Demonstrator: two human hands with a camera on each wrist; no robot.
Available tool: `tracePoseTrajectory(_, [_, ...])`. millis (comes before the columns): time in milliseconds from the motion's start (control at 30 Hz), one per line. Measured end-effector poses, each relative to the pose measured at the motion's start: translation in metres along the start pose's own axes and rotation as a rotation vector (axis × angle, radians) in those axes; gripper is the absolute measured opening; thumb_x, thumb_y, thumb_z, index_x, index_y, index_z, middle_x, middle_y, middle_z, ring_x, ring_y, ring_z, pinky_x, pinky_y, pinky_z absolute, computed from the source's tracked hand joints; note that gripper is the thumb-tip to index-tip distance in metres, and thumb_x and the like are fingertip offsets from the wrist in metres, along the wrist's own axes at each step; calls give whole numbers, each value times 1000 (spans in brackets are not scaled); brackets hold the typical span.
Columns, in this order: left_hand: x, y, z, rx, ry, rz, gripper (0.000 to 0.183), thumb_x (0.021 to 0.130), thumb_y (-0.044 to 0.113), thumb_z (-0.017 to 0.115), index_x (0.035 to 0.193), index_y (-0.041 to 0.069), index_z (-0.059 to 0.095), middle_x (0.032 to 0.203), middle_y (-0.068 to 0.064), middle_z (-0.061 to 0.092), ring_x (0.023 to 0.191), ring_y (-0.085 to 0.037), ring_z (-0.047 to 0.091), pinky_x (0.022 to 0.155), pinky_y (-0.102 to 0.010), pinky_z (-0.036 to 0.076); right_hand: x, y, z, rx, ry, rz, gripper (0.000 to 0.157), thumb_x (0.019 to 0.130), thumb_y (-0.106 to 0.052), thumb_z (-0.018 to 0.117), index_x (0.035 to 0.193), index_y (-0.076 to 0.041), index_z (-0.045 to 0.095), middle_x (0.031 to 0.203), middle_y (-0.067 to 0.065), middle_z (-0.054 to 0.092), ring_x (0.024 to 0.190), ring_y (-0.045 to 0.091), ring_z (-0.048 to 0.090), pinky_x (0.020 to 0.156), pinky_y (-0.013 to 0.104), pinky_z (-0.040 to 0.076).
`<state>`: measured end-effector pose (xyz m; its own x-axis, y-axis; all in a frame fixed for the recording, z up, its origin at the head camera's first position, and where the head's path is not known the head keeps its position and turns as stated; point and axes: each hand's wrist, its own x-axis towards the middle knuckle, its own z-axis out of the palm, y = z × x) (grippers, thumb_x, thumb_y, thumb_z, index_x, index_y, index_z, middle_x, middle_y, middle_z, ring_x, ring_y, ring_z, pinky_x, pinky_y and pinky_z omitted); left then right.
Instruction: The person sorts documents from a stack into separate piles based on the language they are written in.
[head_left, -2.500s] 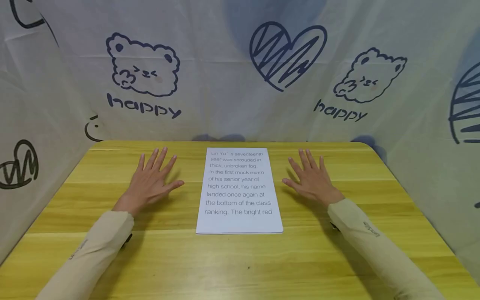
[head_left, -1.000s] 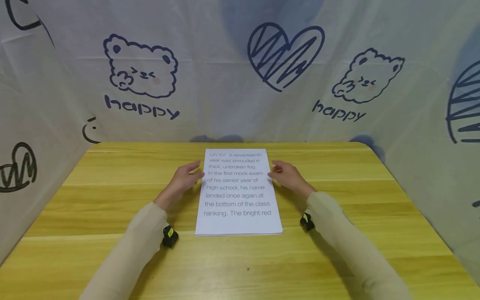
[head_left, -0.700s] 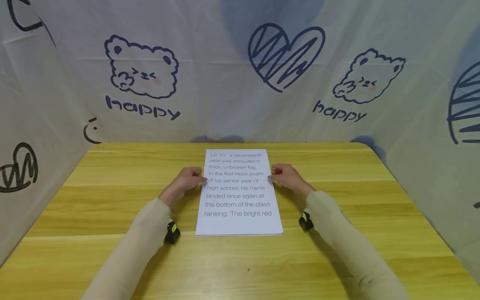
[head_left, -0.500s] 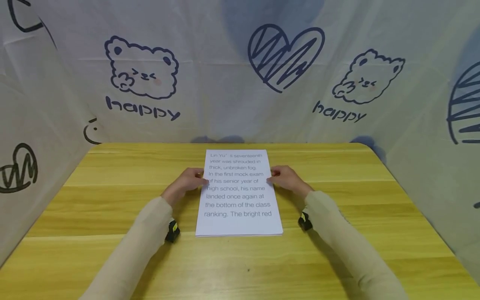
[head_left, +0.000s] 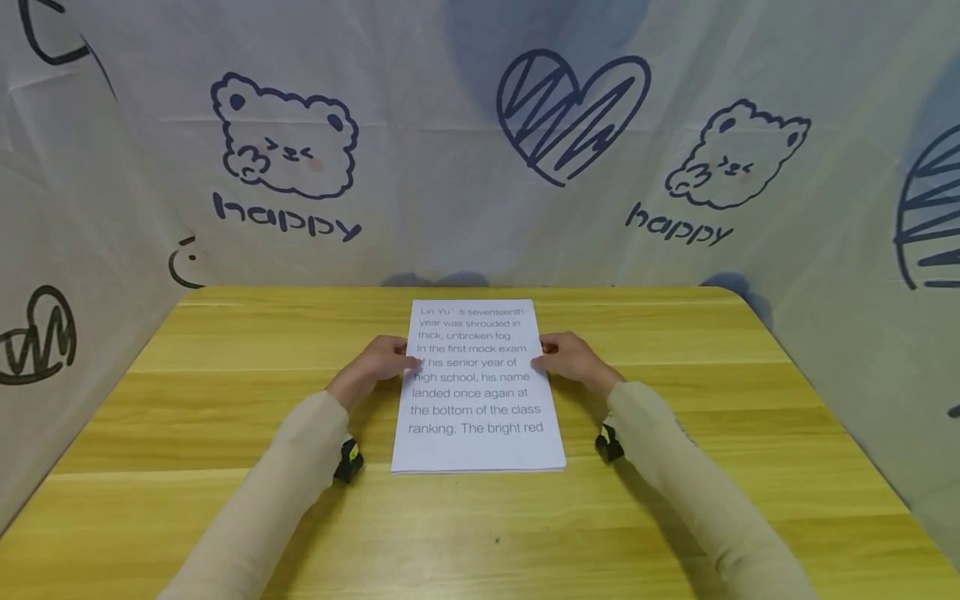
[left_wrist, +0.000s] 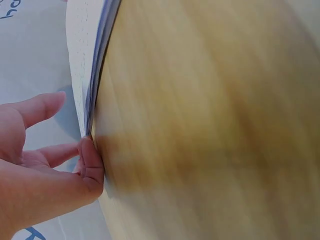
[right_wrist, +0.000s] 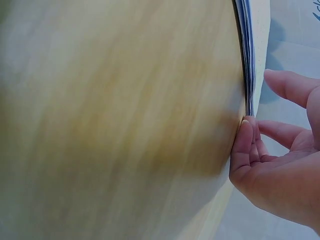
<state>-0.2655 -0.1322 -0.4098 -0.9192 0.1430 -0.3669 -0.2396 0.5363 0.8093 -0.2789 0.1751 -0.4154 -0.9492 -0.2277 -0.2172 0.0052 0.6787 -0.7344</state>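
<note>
Both hands sit at the long edges of a stack of printed sheets (head_left: 477,392) lying flat in the middle of the wooden tabletop (head_left: 675,508). Left hand (head_left: 375,367) has its thumb tip pressed against the stack's left edge, the other fingers (left_wrist: 37,107) loosely extended above the top page; from the wrist view the thumb touches the sheet edges where they meet the wood. Right hand (head_left: 572,360) mirrors it, thumb against the right edge, fingers (right_wrist: 290,87) relaxed over the paper. Neither hand has closed around the stack. Beige sleeves (head_left: 277,492) cover both forearms. A white cloth backdrop (head_left: 450,208) with bears, hearts and "happy" surrounds the tabletop.
</note>
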Motion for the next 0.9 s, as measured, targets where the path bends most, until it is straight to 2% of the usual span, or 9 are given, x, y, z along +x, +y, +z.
tracePoseTrajectory(100, [0,1,1,10,7,7,29,93,10,61,118,-4,60,106,-15,60,95,-26,50,85,-34,38,-1,0,0,-1,0,-6,32,91,-12,65,120,1,63,95,12,56,84,24,49,71,30,38])
tracePoseTrajectory(167, [-1,2,2,15,11,8,27,93,10,61,116,-4,61,105,-15,59,95,-26,50,84,-33,38,-2,-1,0,7,0,-7,32,91,-12,65,121,0,63,96,12,57,85,24,49,72,31,38])
tracePoseTrajectory(333, [-2,3,3,-5,-3,21,35,95,9,58,128,-2,57,112,-17,60,100,-27,51,90,-35,38,-4,-1,-1,24,0,-2,29,92,-12,64,119,-2,63,100,12,58,88,25,50,76,33,38])
tracePoseTrajectory(433, [-3,3,3,3,-1,37,39,96,9,57,133,-2,54,114,-18,61,101,-27,52,92,-37,39,-4,-2,-2,29,6,6,35,92,-12,64,126,-4,61,108,14,59,93,27,51,79,34,41])
tracePoseTrajectory(567, [-5,4,4,29,26,52,42,96,8,56,136,-2,51,118,-20,59,102,-29,53,94,-39,40,-4,-3,-3,23,25,18,53,92,-12,65,141,-2,47,124,19,54,102,30,50,87,38,44])
tracePoseTrajectory(667, [-6,6,5,-31,55,39,50,96,7,54,143,-2,42,125,-22,55,106,-29,50,96,-39,38,-4,-3,-2,26,46,21,60,91,-11,65,145,-2,41,130,21,51,108,31,49,90,38,45])
tracePoseTrajectory(733, [-8,7,4,-92,80,24,55,96,6,53,147,0,36,129,-23,51,106,-29,46,93,-37,38,-5,-3,-2,40,62,13,60,91,-10,65,145,-2,41,128,21,52,108,31,50,87,37,46])
tracePoseTrajectory(800, [-8,8,2,-152,101,8,55,96,6,52,148,2,35,128,-22,49,104,-27,44,88,-34,37,-6,-3,-1,61,75,-3,59,91,-8,64,145,-1,41,125,20,53,105,30,51,82,35,48])
tracePoseTrajectory(900, [-6,8,1,-181,113,6,53,97,7,52,148,4,37,125,-20,51,97,-25,45,81,-32,37,-8,-4,-2,76,92,-33,57,92,-6,63,144,-1,42,119,20,55,100,29,52,75,31,48])
